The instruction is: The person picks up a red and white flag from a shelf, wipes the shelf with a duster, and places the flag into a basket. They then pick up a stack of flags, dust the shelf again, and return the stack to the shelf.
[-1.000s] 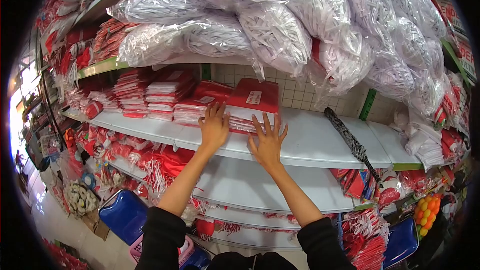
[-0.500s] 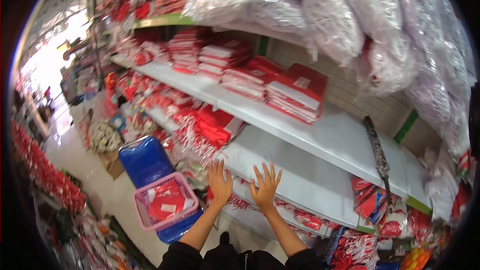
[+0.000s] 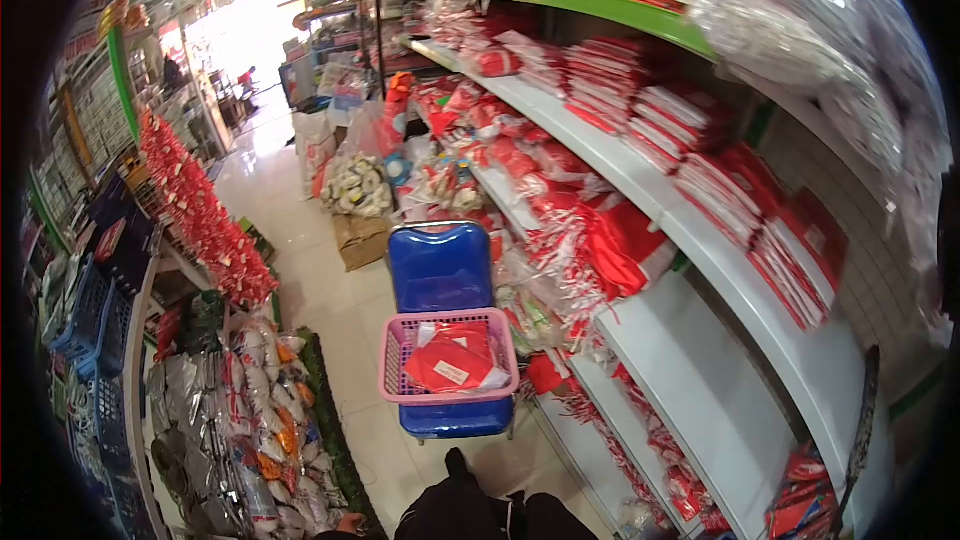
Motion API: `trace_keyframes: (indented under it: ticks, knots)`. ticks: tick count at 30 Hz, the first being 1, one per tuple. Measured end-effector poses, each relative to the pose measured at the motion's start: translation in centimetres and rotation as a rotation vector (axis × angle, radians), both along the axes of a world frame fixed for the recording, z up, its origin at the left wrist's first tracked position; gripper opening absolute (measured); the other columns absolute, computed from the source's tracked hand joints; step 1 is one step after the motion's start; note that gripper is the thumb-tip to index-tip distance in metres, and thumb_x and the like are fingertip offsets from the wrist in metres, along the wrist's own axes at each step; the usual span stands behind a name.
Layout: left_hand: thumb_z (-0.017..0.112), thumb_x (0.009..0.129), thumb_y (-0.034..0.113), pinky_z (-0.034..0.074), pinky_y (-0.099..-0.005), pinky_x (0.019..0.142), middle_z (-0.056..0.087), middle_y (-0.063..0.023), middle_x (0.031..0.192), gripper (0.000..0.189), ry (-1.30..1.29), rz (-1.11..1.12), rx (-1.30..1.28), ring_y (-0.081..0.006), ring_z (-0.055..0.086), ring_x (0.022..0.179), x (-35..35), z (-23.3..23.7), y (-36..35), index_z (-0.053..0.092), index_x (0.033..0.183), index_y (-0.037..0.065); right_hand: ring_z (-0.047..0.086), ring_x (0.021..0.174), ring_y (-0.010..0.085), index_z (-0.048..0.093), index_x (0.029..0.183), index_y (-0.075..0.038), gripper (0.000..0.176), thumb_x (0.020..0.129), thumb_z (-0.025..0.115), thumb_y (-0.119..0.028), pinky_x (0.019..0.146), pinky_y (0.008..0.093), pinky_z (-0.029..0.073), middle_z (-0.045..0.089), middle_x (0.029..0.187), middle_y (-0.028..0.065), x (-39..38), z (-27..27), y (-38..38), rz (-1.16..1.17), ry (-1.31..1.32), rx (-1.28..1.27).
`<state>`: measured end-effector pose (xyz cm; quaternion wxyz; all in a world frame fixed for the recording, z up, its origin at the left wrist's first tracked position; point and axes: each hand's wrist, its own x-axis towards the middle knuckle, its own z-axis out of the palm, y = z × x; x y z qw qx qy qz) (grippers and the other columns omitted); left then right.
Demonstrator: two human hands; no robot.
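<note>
At the bottom edge, only a small part of my left hand [image 3: 351, 522] shows, beside the plastic-wrapped goods on the left; its fingers are too cut off to read. My right hand is out of view. Ahead of my legs stands a blue chair [image 3: 440, 270] with a pink basket [image 3: 393, 392] on its seat. Inside the basket lie red packets with white labels [image 3: 452, 370]. On the right, a long shelf [image 3: 640, 172] bears stacks of flat red and white packets [image 3: 655, 125].
A tiled aisle [image 3: 300, 270] runs toward a bright doorway. Left of it are a red tinsel tree [image 3: 200, 205], blue baskets [image 3: 112, 325] and wrapped goods [image 3: 270, 420]. A cardboard box [image 3: 360, 243] sits behind the chair. Clear plastic bags [image 3: 850, 0] hang at upper right.
The view has swung left toward the aisle, bringing the chair and basket to the middle. Both hands have left the shelf front; the left is at the bottom edge, the right out of view.
</note>
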<state>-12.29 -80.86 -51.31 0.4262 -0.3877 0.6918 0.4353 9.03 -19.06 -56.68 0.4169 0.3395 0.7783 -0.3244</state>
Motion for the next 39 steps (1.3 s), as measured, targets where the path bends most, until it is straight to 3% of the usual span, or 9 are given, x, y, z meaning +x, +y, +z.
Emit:
trace_keyframes:
  ticks: [4, 6, 7, 10, 16, 21, 25, 29, 39]
  knots:
    - [0.051, 0.092, 0.019, 0.042, -0.0433, 0.089, 0.056, -0.0127, 0.109, 0.025, 0.089, 0.266, 0.181, -0.0249, 0.054, 0.1, 1.6, 0.8, -1.5, 0.055, 0.109, 0.001, 0.057, 0.098, 0.0326, 0.061, 0.102, -0.006, 0.041, 0.085, 0.047, -0.04, 0.088, 0.0435, 0.041, 0.062, 0.098, 0.0184, -2.5, -1.8, -0.2, 0.106, 0.198, 0.02]
    - [0.057, 0.082, 0.03, 0.041, -0.04, 0.08, 0.048, -0.0101, 0.087, 0.026, 0.212, 0.204, 0.243, -0.0218, 0.044, 0.079, -0.8, 2.3, -0.1, 0.049, 0.087, 0.006, 0.06, 0.094, 0.0317, 0.065, 0.096, -0.005, 0.042, 0.087, 0.044, -0.041, 0.086, 0.0433, 0.043, 0.065, 0.092, 0.018, -7.4, -5.2, -0.6, 0.299, 0.414, 0.006]
    - [0.057, 0.081, 0.03, 0.042, -0.0409, 0.079, 0.051, -0.0131, 0.087, 0.027, 0.251, 0.1, 0.174, -0.0251, 0.047, 0.08, -3.5, -1.1, -0.2, 0.052, 0.088, 0.005, 0.058, 0.096, 0.034, 0.065, 0.098, -0.007, 0.044, 0.086, 0.043, -0.043, 0.087, 0.0444, 0.043, 0.063, 0.097, 0.0193, -12.6, -7.1, 0.0, 0.558, 0.244, -0.169]
    - [0.057, 0.075, 0.033, 0.046, -0.0439, 0.078, 0.06, -0.0218, 0.088, 0.034, 0.472, -0.552, -0.322, -0.0348, 0.057, 0.085, -12.2, -11.6, 1.5, 0.062, 0.091, 0.003, 0.054, 0.103, 0.0382, 0.058, 0.106, 0.001, 0.046, 0.084, 0.047, -0.038, 0.09, 0.0449, 0.041, 0.057, 0.111, 0.0233, -27.6, -1.4, -6.6, 0.111, 0.465, 0.181]
    - [0.05, 0.082, 0.015, 0.047, -0.0428, 0.077, 0.063, -0.0207, 0.095, 0.029, 1.013, -0.446, -0.321, -0.0349, 0.061, 0.088, -27.6, 4.5, 14.3, 0.058, 0.107, 0.004, 0.049, 0.105, 0.036, 0.048, 0.12, -0.007, 0.054, 0.071, 0.066, -0.018, 0.089, 0.044, 0.041, 0.052, 0.112, 0.0175, -46.4, 8.4, -14.6, 0.397, 0.915, 0.225]
    - [0.053, 0.079, 0.014, 0.043, -0.0406, 0.092, 0.055, -0.0183, 0.116, 0.032, 1.146, -0.764, -0.315, -0.0342, 0.051, 0.111, -32.5, 4.9, 18.1, 0.058, 0.11, 0.006, 0.047, 0.111, 0.0341, 0.042, 0.128, -0.011, 0.064, 0.07, 0.068, -0.018, 0.091, 0.0446, 0.04, 0.047, 0.123, 0.0181, -50.5, 7.3, -15.5, 0.724, 0.935, 0.165]
    - [0.057, 0.079, 0.025, 0.039, -0.0409, 0.098, 0.055, -0.018, 0.116, 0.038, 0.689, -1.083, -0.212, -0.0352, 0.046, 0.116, -31.7, 0.5, 17.6, 0.057, 0.11, 0.003, 0.058, 0.095, 0.0283, 0.061, 0.104, -0.01, 0.03, 0.075, 0.063, -0.017, 0.084, 0.0458, 0.041, 0.063, 0.098, 0.0115, -51.2, 6.7, -15.5, 0.725, 0.732, 0.117]
    - [0.057, 0.079, 0.036, 0.042, -0.0415, 0.093, 0.056, -0.0165, 0.114, 0.043, 0.799, -1.169, -0.301, -0.0344, 0.05, 0.111, -31.1, -1.2, 17.4, 0.058, 0.109, 0.004, 0.061, 0.087, 0.0278, 0.066, 0.094, -0.009, 0.021, 0.075, 0.064, -0.018, 0.084, 0.0438, 0.04, 0.065, 0.083, 0.0112, -51.4, 7.2, -15.5, 0.629, 0.838, 0.21]
    - [0.04, 0.086, 0.058, 0.042, -0.0423, 0.091, 0.055, -0.0194, 0.12, 0.059, 0.403, -0.81, 0.132, -0.0335, 0.051, 0.112, -35.9, -3.7, 20.6, 0.055, 0.121, 0.012, 0.062, 0.069, 0.0163, 0.063, 0.096, 0.001, 0.019, 0.084, 0.059, -0.014, 0.063, 0.029, 0.048, 0.065, 0.078, 0.0108, -52.3, 12.7, -14.7, -0.05, 1.009, -0.242]
